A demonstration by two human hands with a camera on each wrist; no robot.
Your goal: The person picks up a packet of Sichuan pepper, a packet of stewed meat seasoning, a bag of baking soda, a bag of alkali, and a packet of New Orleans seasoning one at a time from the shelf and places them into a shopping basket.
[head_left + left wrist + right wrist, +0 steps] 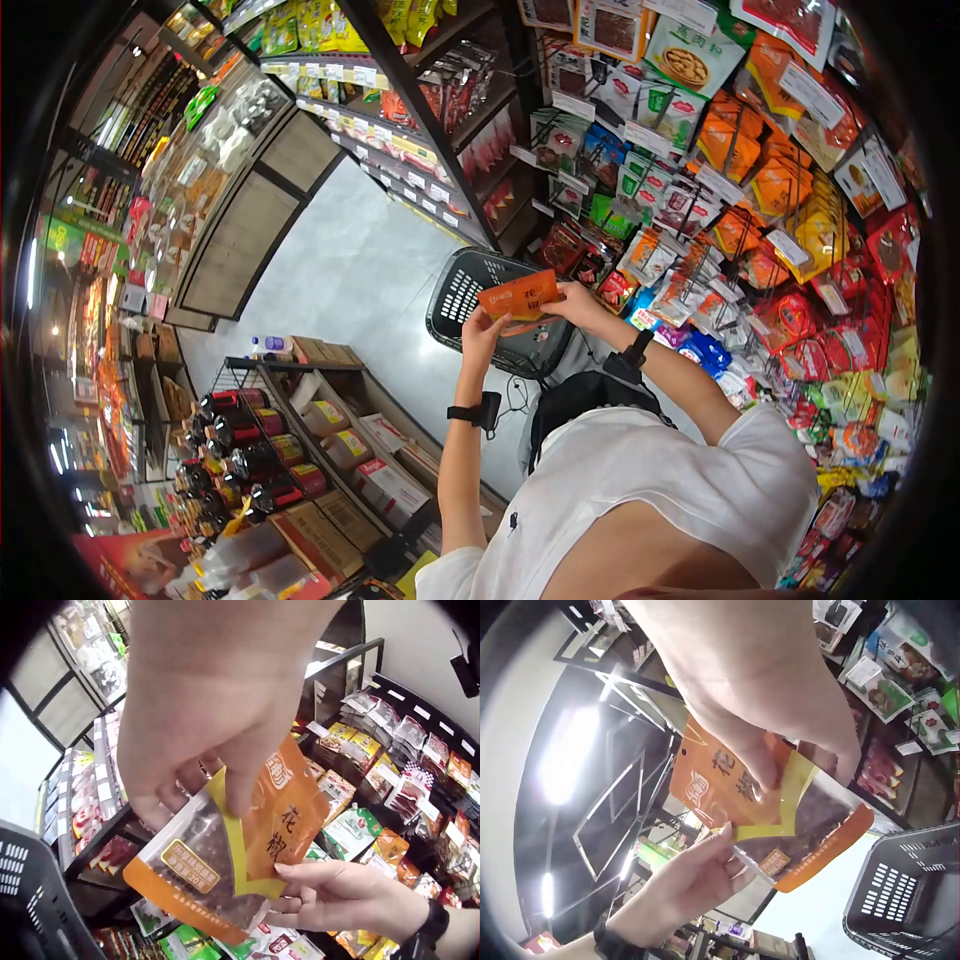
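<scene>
Hands, left [481,334] and right [574,302], pinch an orange packet [518,294] near a black basket [457,288].

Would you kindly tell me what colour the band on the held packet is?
The band on the packet is yellow, showing best in the left wrist view.

I read 花椒 in dark characters on the orange pouch [238,851]; its white logo [277,772] and yellow-framed label [190,866] were too blurred for me. The green-and-white packet [692,62] read 蒸肉粉; shelf price tags [812,95] came through illegible.
</scene>
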